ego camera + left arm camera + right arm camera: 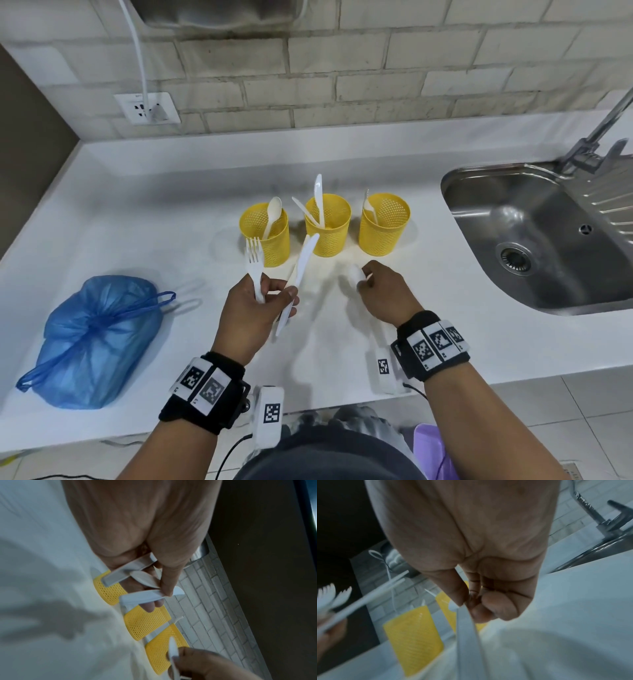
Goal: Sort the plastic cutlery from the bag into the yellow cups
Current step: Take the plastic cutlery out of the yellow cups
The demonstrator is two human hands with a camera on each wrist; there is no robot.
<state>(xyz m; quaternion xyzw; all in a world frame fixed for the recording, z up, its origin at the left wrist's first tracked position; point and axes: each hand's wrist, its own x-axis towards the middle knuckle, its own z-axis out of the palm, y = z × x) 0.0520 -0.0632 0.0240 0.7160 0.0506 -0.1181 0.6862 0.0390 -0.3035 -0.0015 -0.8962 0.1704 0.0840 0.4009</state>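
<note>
Both hands hover just before the three cups [328,224] on the desk [137,219]: left hand [251,310] gripping a fork [255,265] and knife [299,270], right hand [385,291] pinching a blurred white piece [354,274], bag [97,337] well left.

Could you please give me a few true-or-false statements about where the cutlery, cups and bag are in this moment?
1. The left hand holds a fork and a knife. True.
2. The blue bag sits in the sink. False: it lies on the counter, left of the hands.
3. The left yellow cup holds a spoon. True.
4. The right hand is flat and holds nothing. False: its fingers pinch a white piece of cutlery.
5. There are four yellow cups. False: three stand in a row.
</note>
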